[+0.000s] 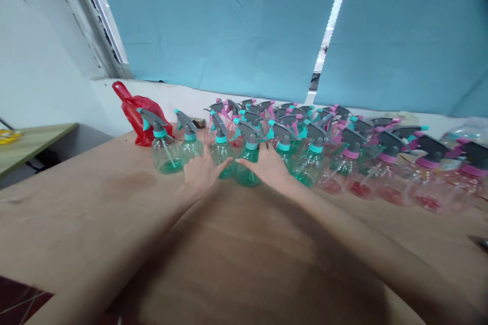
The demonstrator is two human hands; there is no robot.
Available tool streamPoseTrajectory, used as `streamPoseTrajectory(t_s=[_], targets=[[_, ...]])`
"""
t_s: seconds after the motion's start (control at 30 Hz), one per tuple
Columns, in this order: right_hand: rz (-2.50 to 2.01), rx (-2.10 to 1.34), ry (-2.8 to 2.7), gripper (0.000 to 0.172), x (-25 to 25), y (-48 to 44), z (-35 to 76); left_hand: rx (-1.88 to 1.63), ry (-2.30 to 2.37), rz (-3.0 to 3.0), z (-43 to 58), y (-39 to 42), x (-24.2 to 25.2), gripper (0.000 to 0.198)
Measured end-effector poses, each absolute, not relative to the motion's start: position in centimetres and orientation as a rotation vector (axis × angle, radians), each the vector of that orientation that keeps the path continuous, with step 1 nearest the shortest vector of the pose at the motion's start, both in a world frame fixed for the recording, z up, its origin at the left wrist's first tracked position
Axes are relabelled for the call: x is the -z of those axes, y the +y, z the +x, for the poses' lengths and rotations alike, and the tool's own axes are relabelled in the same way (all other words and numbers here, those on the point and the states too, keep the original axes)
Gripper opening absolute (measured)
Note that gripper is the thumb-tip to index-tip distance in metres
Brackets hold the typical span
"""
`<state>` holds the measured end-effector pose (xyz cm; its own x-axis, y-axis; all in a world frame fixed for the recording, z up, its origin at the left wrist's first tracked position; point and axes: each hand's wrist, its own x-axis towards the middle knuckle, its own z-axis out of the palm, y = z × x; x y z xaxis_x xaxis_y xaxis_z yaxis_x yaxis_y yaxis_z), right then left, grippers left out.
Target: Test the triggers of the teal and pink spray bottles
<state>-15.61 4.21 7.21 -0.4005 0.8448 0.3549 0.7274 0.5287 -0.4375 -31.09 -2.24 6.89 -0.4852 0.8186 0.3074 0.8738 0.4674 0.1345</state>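
Observation:
Many small spray bottles with grey trigger heads stand in a crowd on the brown tabletop [95,223]. Green-tinted ones with teal collars [166,148] are on the left and middle, pink-tinted ones [381,172] on the right. My left hand [202,171] lies flat with fingers stretched out against the front green bottles near one [221,155]. My right hand [267,166] is spread the same way, touching the green bottle [247,162] beside it. Neither hand grips anything.
A red plastic bag [134,111] lies behind the leftmost bottles by the white sill. Blue curtains hang behind. A wooden table [34,142] with a yellow object stands at far left. A dark object [483,244] sits at the right edge.

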Motion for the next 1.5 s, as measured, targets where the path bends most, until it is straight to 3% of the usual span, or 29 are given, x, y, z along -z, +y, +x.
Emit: streamPoseTrajectory(t_s=[0.2,0.3,0.53,0.67,0.83,0.97,1.13,1.5], targets=[[-1.276,-0.272,-2.289,0.077,-7.2,2.6,-14.1,0.425,-2.464,-1.487,-29.9,-5.4,-7.4,0.072],[-1.285,-0.193,-2.325,0.077,-7.1,0.9,-12.6,0.657,-2.321,-1.638,-28.6,-7.1,-7.4,0.059],[-1.209,0.024,-2.381,0.069,-6.1,-3.8,-7.9,1.045,-2.111,-1.961,-22.0,-8.3,-9.0,0.07],[-1.089,0.092,-2.344,0.085,-4.8,-5.7,-5.3,1.235,-2.108,-2.118,-18.4,-8.2,-9.5,0.051],[-0.958,0.0,-2.337,0.098,-3.8,-6.4,-2.9,1.39,-2.019,-2.272,-16.6,-7.2,-9.1,0.049],[-0.65,-0.275,-2.433,0.074,-3.9,-3.5,-0.7,1.661,-1.993,-2.309,-16.9,-6.3,-8.8,0.052],[-0.63,-0.274,-2.441,0.043,-2.7,2.0,0.6,1.852,-2.087,-2.252,-17.3,-5.9,-9.1,0.055],[-0.661,-0.329,-2.537,0.032,0.5,2.6,3.4,1.901,-1.982,-2.424,-17.3,-3.5,-8.4,0.048]])
